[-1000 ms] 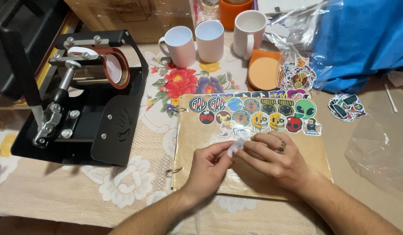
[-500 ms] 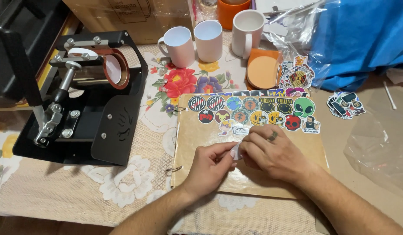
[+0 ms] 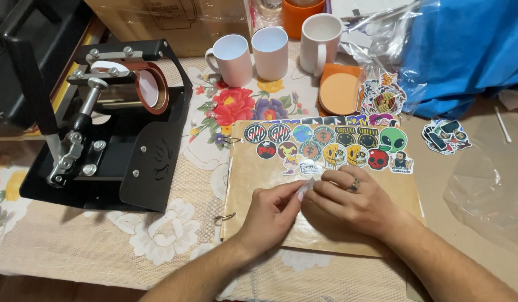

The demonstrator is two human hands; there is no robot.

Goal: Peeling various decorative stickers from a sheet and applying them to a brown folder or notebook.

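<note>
head cam: 1 view only | looking steeply down from above the table (image 3: 74, 251) | close in, both forearms entering from the bottom edge | no second view to overlap

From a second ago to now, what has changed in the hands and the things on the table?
Little has changed. Both hands drew slightly closer over the brown album page; the left hand and right hand keep pinching the small pale sticker between their fingertips, which shows less than before. The stickers on the page, the three mugs and the black mug press stayed put.
</note>
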